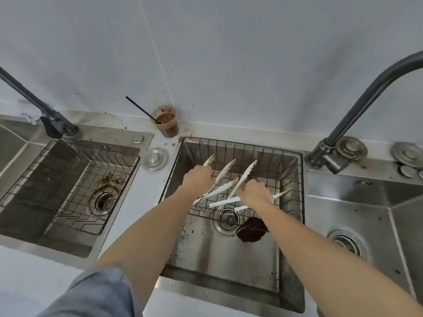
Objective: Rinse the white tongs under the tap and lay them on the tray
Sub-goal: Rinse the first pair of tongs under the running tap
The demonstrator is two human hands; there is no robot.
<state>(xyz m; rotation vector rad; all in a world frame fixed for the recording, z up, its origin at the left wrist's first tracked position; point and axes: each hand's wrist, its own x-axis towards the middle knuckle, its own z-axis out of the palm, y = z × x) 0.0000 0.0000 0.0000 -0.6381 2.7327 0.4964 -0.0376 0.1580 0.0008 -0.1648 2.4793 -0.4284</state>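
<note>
We hold the white tongs [225,202] with both hands over the middle sink [229,271]. Our left hand [198,177] curls tight around one white arm, and a tip pokes out past its fingers. Our right hand [255,192] curls around more white arms just beside it. The tips look brown and dirty. Right under both hands sits a wire basket [286,170]. The tap [357,106] stands well off past our right hand.

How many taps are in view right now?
2. One tap stands behind the left sink; the other tap stands right of the middle sink, its spout leaving the frame. Others may be out of view.
</note>
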